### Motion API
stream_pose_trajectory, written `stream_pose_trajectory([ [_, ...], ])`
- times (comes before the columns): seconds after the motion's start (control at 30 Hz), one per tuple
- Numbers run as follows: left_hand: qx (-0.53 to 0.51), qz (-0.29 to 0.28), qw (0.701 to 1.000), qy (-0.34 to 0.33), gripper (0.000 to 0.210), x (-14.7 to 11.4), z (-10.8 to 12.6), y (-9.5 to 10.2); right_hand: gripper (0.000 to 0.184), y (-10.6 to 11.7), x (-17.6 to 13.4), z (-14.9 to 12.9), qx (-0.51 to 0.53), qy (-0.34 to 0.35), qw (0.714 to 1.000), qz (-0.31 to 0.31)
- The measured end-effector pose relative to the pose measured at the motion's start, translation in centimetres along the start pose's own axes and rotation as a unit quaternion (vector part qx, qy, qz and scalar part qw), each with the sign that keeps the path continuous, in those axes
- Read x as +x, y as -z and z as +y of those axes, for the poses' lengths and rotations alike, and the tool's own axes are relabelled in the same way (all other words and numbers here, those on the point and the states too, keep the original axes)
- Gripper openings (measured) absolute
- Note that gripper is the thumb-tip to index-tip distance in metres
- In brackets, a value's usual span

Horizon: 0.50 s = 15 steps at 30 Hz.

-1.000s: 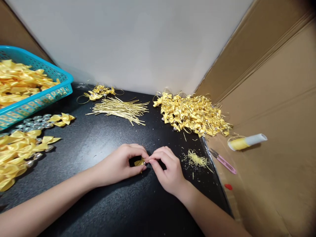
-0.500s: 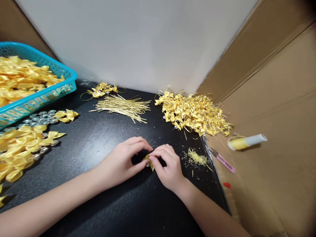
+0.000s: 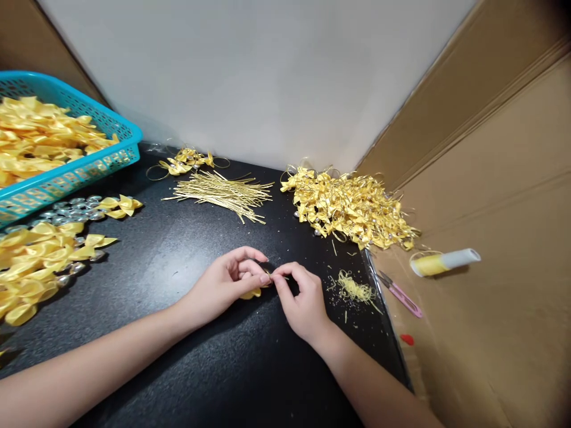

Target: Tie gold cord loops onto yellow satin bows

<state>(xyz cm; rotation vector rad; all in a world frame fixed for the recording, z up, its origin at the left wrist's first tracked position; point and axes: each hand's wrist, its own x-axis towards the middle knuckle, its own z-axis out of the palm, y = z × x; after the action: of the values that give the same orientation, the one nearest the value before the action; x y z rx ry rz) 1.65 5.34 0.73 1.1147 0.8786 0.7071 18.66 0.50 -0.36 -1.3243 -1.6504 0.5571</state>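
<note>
Over the middle of the black table, my left hand is closed on a yellow ribbon bow, which shows below its thumb. My right hand meets it from the right, thumb and forefinger pinched at the left fingertips. A short bit of gold cord seems to lie in that pinch, though the fingers hide most of it. Behind my hands lies a bundle of cut gold cords. To the right of my right hand is a small heap of yellow thread trimmings.
A turquoise basket of yellow bows stands back left. Before it lie silver beads and loose bows. Finished-looking bows with loops are piled back right. Pink thread snips and a thread spool lie on cardboard at the right.
The bow has shifted left and now sits under my left thumb. My right fingers have moved from the bow to a pinch beside the left fingertips, and the left fingers have opened out slightly.
</note>
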Motion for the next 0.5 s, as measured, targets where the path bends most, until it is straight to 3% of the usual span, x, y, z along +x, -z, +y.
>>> stream_pose_trajectory([
  [0.13, -0.045, 0.048, 0.998, -0.004, 0.045, 0.09, -0.13, -0.07, 0.017, -0.03, -0.02, -0.11, -0.052, 0.076, 0.996, -0.011],
  [0.27, -0.027, 0.056, 0.998, -0.011, 0.048, -0.14, -0.38, -0.22, 0.014, 0.20, -0.10, -0.31, -0.088, 0.119, 0.989, -0.022],
  [0.5, 0.175, 0.024, 0.979, -0.105, 0.022, -0.80, -0.90, -0.10, 0.013, 0.35, -0.38, -0.66, -0.086, 0.104, 0.990, -0.031],
])
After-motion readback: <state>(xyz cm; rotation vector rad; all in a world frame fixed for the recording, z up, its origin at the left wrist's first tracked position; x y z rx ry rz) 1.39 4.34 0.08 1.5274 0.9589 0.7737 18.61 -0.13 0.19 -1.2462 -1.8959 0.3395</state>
